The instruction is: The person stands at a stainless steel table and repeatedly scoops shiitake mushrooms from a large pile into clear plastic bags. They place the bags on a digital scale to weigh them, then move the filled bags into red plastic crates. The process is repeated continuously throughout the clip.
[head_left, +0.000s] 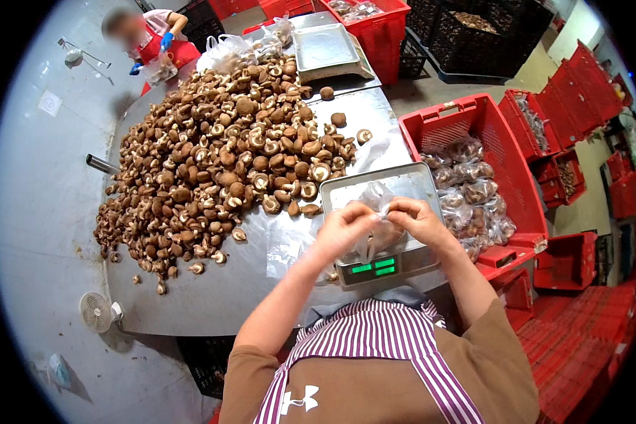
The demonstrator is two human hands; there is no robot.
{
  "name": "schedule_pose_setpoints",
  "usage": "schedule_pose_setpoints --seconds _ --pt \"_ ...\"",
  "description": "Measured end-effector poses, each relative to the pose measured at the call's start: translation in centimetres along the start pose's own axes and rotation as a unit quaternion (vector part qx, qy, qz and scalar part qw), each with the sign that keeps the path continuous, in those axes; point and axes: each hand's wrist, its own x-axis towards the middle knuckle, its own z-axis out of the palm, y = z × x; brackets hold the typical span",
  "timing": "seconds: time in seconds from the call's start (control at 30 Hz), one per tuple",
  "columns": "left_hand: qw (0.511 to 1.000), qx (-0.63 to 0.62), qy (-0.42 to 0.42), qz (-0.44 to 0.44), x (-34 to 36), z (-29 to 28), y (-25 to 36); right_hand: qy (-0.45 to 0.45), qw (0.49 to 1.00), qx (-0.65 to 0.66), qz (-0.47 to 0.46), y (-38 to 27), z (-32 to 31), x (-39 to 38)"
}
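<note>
Both my hands pinch the gathered neck of a clear plastic bag (pixel 378 237) over the tray of a digital scale (pixel 424 185) with a lit green display. My left hand (pixel 348 226) grips the neck from one side, fingers closed. Opposite it, my right hand (pixel 415 219) pinches the same plastic. My hands partly hide the bag's contents. Left of the scale spreads a large heap of brown shiitake mushrooms (pixel 212 155) on the metal table (pixel 212 297). Flat clear bags (pixel 283 247) lie between heap and scale.
At my right, a red crate (pixel 502 141) holds several filled mushroom bags (pixel 477 191). A second scale (pixel 326 48) stands at the table's far end. A co-worker in a red apron (pixel 180 51) handles a bag at far left. More red crates (pixel 569 258) stand at right.
</note>
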Motion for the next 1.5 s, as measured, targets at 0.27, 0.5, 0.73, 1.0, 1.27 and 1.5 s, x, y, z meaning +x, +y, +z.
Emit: schedule_pose_setpoints --seconds 0.27,0.5,0.73,1.0,1.27,1.5 --pt "0.922 0.350 0.157 0.060 6.5 -6.0 -9.0 -0.024 0.842 -0.421 -0.338 3.4 1.9 -1.4" --pt "0.951 -0.286 0.118 -0.010 4.1 -5.7 -6.7 0.030 0.990 0.134 -0.044 1.3 2.2 -0.5" --pt "0.996 -0.092 -0.003 -0.022 0.4 -1.6 -1.7 0.028 0.998 0.050 -0.032 2.8 2.2 3.8" --pt "0.794 -0.579 0.110 -0.153 4.4 -5.7 -7.0 -0.003 0.860 -0.423 -0.287 3.4 4.2 -3.5" --pt "0.985 -0.118 -0.001 0.123 0.9 4.3 1.1 0.182 0.873 -0.377 -0.251 3.4 3.1 -0.5" --pt "0.956 0.078 -0.102 0.265 0.6 6.0 5.8 0.255 0.831 -0.370 -0.329 1.7 -5.7 0.8"
